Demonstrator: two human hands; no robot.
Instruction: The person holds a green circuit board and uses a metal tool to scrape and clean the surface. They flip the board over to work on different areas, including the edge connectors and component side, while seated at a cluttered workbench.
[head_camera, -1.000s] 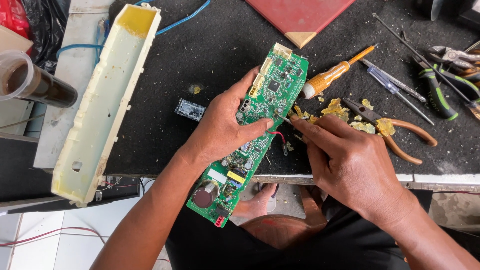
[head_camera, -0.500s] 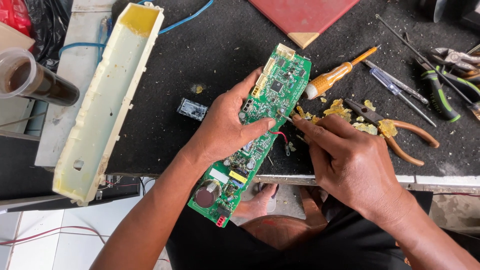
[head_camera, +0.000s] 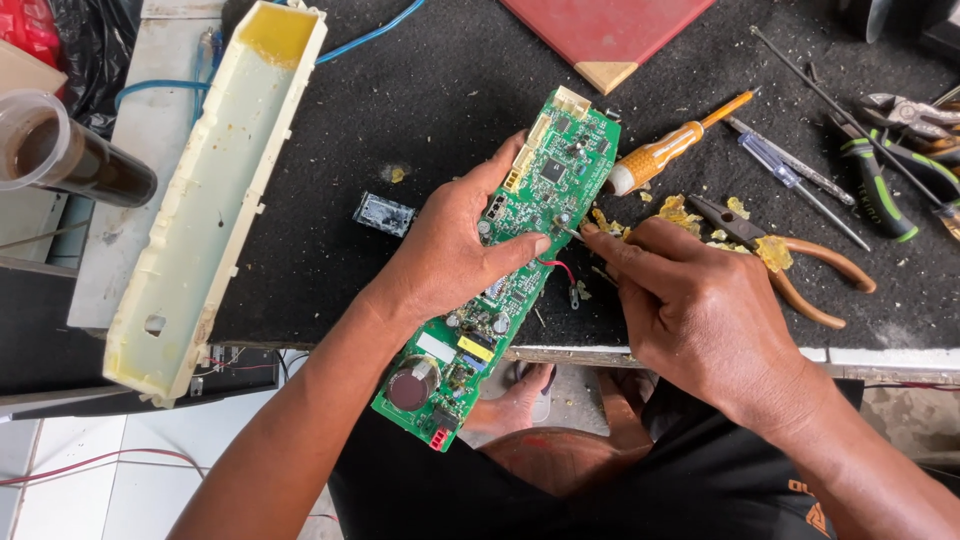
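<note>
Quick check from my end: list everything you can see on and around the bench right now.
circuit board: 1, green, long, held over the bench edge
plastic casing: 1, cream, long trough, left on the bench
screwdriver: 1, orange handle, right of the board
small screwdriver: 1, blue clear handle, further right
pliers: 1, orange handles, right
green-handled pliers: 1, far right
small black part: 1, left of the board
yellow crumbs: several, by the pliers
red tile: 1, top
cup: 1, clear, dark drink, far left
left hand: grips the board
right hand: pinches a thin metal tool against the board
</note>
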